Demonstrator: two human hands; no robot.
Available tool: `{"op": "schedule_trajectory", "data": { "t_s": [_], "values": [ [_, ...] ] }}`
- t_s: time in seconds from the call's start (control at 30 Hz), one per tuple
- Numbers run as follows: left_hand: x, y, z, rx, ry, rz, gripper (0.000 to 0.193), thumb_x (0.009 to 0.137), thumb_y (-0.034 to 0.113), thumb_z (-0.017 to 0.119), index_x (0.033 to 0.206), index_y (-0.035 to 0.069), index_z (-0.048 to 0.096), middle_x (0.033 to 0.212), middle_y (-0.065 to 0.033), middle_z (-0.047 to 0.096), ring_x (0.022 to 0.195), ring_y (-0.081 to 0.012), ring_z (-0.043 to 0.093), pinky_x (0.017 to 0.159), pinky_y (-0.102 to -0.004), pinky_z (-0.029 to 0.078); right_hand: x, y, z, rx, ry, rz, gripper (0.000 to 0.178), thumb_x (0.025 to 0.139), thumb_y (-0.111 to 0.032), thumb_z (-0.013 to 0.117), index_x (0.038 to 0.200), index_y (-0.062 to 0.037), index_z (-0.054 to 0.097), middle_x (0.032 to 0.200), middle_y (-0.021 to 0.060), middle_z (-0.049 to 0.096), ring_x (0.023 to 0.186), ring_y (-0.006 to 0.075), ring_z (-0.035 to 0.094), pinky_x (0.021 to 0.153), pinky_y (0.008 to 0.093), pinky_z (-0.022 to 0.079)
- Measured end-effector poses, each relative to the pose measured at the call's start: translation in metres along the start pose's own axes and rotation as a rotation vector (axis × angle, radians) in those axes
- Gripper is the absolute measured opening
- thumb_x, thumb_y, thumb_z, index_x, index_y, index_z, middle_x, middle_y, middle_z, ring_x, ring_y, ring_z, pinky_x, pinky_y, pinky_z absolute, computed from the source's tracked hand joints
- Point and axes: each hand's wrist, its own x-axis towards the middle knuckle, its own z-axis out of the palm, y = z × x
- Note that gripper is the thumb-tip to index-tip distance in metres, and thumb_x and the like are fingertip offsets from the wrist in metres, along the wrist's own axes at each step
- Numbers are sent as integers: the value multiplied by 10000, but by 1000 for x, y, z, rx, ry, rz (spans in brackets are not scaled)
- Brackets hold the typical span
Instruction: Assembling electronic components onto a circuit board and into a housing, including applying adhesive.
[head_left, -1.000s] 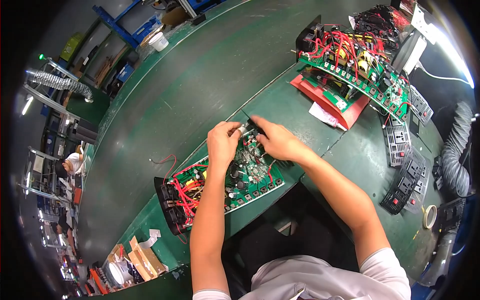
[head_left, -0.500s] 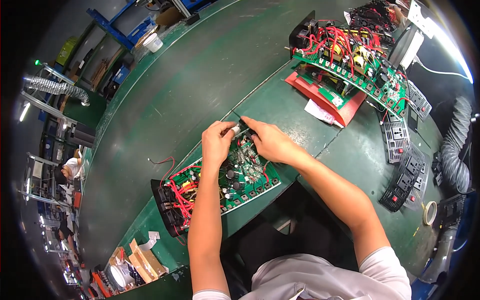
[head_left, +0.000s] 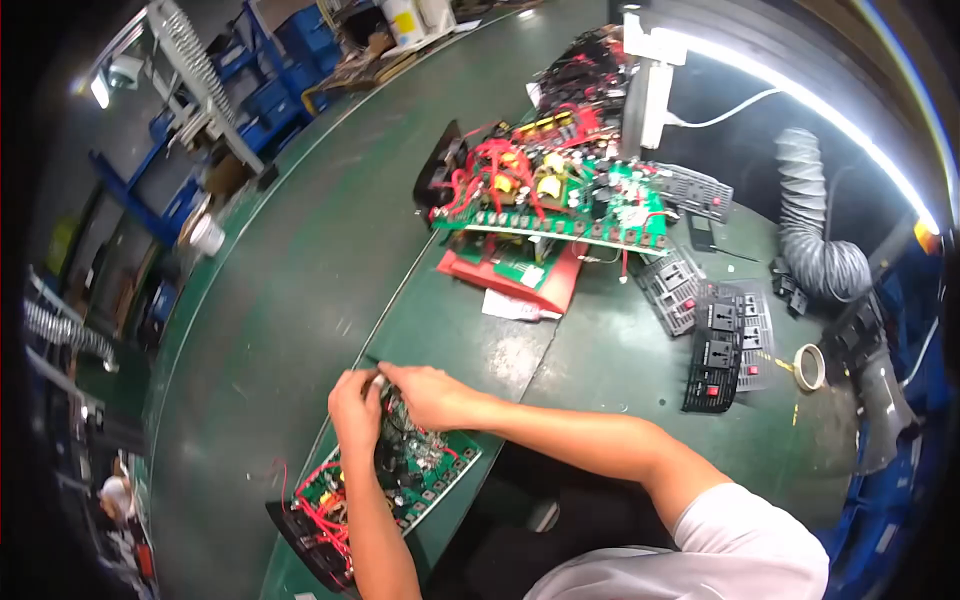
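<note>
A green circuit board (head_left: 440, 462) with red wires and a black end panel (head_left: 312, 548) lies on the green table below my hands. At the board's far end, my left hand (head_left: 355, 410) has its thumb and fingers pinched together on something too small to make out. Close against it, my right hand (head_left: 435, 397) is closed too, its index finger reaching to the left fingertips. A thin dark tip (head_left: 372, 358) pokes out just beyond the fingers; what it belongs to is hidden. My left forearm covers part of the board.
Farther off, a larger wired circuit board (head_left: 560, 205) rests above a red tray (head_left: 510, 283). Grey and black socket panels (head_left: 722, 345) lie at the right, with a tape roll (head_left: 809, 368) beside them. A ribbed duct (head_left: 825, 235) and a lit tube lamp (head_left: 800, 85) stand behind.
The view has swung up and to the right, so hands and board appear lower and farther left. Both hands stay together at the board's far end, still closed.
</note>
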Motion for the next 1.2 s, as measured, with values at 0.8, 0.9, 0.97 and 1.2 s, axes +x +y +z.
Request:
{"op": "schedule_trajectory", "data": {
  "t_s": [0.8,0.9,0.97,1.2],
  "values": [
    [-137,-14,-260,-687,996,46,433,895,-49,475,1323,-84,534,1152,-158,628,1151,-288,591,1060,-461,424,21,-84,-23,-669,-92,-211,685,847,-91,718,1457,-46,411,1462,222,440,1326,396,458,1098,409,382],
    [-147,-23,-263,-645,976,39,427,929,-12,504,1350,-82,510,1252,-180,596,1195,-318,577,1099,-495,392,40,-139,20,-493,-308,-390,645,864,-99,704,1446,-52,429,1412,196,510,1291,389,500,1073,421,408],
    [-147,-26,-264,-667,950,94,430,934,3,516,1354,-87,503,1287,-195,587,1190,-327,585,1100,-498,391,56,-154,49,-398,-517,-461,616,888,-143,693,1441,-53,437,1365,200,556,1256,394,535,1048,433,432],
    [-153,-8,-264,-550,878,35,384,960,63,549,1306,-103,540,1158,-168,659,1100,-300,632,1055,-454,458,123,-110,196,95,-660,-98,509,914,-206,683,1374,-52,528,1294,190,613,1186,298,605,988,419,479]
  ]
}}
